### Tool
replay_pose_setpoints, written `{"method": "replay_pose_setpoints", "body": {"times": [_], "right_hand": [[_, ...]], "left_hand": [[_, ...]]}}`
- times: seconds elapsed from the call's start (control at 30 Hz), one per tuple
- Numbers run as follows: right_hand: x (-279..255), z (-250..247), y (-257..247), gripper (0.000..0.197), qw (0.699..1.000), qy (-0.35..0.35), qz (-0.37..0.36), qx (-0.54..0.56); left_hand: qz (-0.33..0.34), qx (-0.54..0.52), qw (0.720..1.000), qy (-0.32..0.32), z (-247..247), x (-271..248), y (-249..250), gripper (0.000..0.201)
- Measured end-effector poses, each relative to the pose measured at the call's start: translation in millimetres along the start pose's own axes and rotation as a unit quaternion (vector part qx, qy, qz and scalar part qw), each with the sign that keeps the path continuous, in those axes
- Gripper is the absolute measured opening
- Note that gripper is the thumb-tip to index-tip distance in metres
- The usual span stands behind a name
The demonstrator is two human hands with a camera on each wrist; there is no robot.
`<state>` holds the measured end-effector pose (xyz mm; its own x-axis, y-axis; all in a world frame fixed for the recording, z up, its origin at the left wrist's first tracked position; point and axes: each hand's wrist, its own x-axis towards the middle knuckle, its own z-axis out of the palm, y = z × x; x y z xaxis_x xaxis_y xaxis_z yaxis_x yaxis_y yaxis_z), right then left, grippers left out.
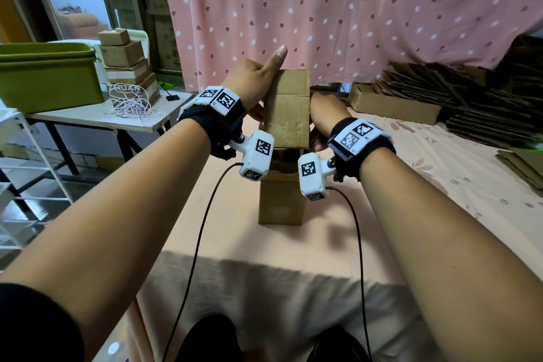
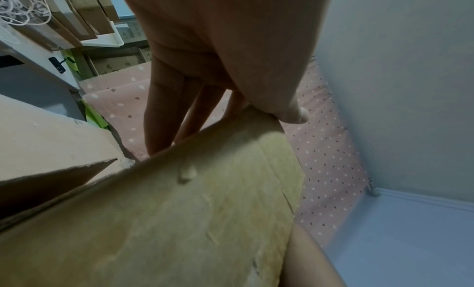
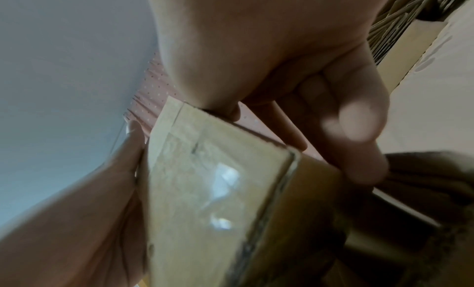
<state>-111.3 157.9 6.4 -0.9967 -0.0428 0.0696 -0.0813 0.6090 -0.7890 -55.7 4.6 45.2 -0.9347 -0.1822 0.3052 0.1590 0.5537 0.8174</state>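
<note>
A tall brown cardboard box [image 1: 288, 110] is held upright between both hands, right above a second cardboard box [image 1: 280, 203] that stands on the pink sheet [image 1: 232, 232]. My left hand [image 1: 254, 81] grips its upper left edge, thumb pointing up by the top corner. In the left wrist view the thumb [image 2: 292, 113] lies over the box [image 2: 200, 210] and the fingers [image 2: 159, 119] run down behind it. My right hand [image 1: 323, 117] grips the right side; its thumb [image 3: 359, 137] presses the box [image 3: 212, 190] and its fingers are behind. Whether the two boxes touch is hidden.
A green tub [image 1: 50, 76], stacked small boxes [image 1: 125, 57] and a tangle of white cord [image 1: 130, 103] sit on a side table at the left. A pink dotted curtain [image 1: 338, 9] hangs behind. Flattened cardboard [image 1: 458, 94] is piled at the right. A white wire rack [image 1: 32, 173] stands lower left.
</note>
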Motion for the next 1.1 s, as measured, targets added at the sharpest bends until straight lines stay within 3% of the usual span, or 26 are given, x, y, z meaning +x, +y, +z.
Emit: {"method": "replay_pose_setpoints", "body": {"times": [0.13, 0.23, 0.3, 0.37, 0.8, 0.97, 1.1], "right_hand": [[15, 10, 12, 0.04, 1.0, -0.015, -0.002, -0.024], [26, 13, 17, 0.052, 1.0, 0.007, 0.005, -0.02], [33, 15, 20, 0.058, 0.999, 0.044, -0.004, -0.021], [37, 13, 24, 0.05, 0.997, 0.062, -0.018, -0.033], [12, 13, 26, 0.036, 0.994, 0.092, -0.041, -0.047], [28, 17, 37, 0.035, 0.993, 0.106, -0.047, -0.018], [12, 12, 23, 0.035, 0.99, 0.125, -0.057, 0.009]], "left_hand": [[0.006, -0.006, 1.0, -0.016, 7, 5, -15, 0.077], [0.01, -0.018, 1.0, -0.013, 9, 10, -19, 0.084], [0.019, -0.017, 1.0, -0.01, 12, 11, -20, 0.079], [0.027, -0.009, 0.999, -0.014, 17, 13, -23, 0.077], [0.013, -0.005, 1.0, -0.021, 24, 9, -38, 0.071], [-0.012, 0.005, 1.0, -0.003, 27, 10, -37, 0.053], [-0.011, 0.01, 1.0, 0.013, 28, 13, -36, 0.051]]}}
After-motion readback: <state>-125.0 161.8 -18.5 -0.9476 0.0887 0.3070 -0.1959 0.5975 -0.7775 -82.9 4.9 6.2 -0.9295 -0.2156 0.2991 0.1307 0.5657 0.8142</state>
